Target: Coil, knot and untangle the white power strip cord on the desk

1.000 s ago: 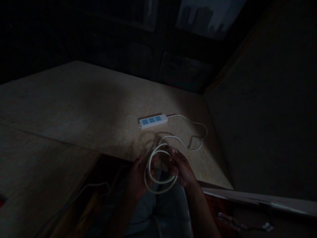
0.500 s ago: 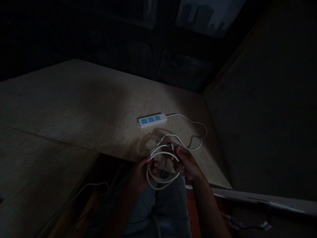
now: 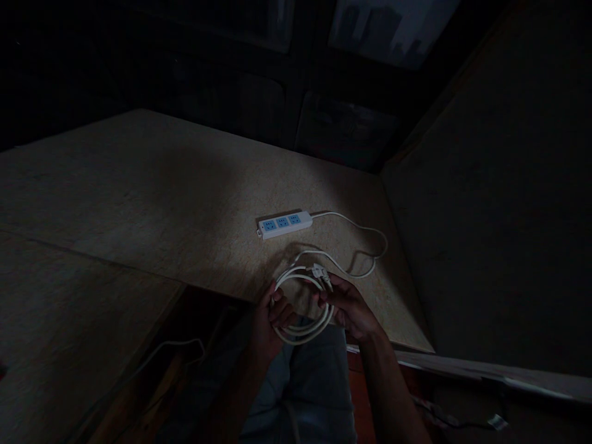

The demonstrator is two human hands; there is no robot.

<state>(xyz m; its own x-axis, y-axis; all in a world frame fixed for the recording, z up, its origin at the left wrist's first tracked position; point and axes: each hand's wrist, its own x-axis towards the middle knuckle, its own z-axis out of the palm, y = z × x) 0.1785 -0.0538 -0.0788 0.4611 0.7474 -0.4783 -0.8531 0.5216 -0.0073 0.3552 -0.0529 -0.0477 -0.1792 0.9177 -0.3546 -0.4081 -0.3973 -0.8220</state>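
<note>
A white power strip (image 3: pixel 285 225) with three blue socket faces lies on the stone-look tabletop (image 3: pixel 222 246). Its white cord (image 3: pixel 382 237) loops out to the right and runs back to a coil of cord (image 3: pixel 303 340) held over the table's front edge. My left hand (image 3: pixel 274 317) is closed round the coil's left side. On the right side my right hand (image 3: pixel 349 306) grips the coil, fingers closed on it. The white plug (image 3: pixel 319 271) sticks up at the top right of the coil, just above my right fingers.
A dark panel (image 3: pixel 485 216) rises along the table's right edge. Behind the table is a dark window (image 3: pixel 393 31). Another pale cable (image 3: pixel 173 343) hangs below the table at left. My legs (image 3: pixel 314 382) are under the coil.
My right hand has shifted on the coil, and the plug now stands clear above its fingers. The coil has moved slightly left and up. The power strip has stayed put.
</note>
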